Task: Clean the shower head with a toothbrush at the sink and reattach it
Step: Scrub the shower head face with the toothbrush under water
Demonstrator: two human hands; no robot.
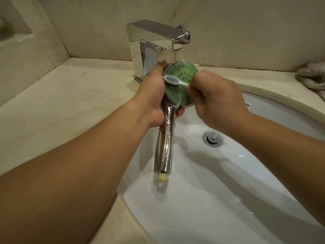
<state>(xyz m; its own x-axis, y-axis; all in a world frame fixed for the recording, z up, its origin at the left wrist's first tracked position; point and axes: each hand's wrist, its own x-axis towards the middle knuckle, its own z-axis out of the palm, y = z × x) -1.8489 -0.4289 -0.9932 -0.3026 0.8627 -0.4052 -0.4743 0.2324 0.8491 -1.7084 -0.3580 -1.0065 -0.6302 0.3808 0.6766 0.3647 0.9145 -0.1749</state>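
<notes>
Curling round the shower head (pixel 179 85), the left hand (pixel 154 95) steadies it; right hand (pixel 218 101) pinches the toothbrush (pixel 175 81) across its face.

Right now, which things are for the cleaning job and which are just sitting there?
For the job: shower head, toothbrush, running faucet, sink, left hand holding the head, right hand scrubbing.

Just sitting there: crumpled cloth on the counter.
</notes>
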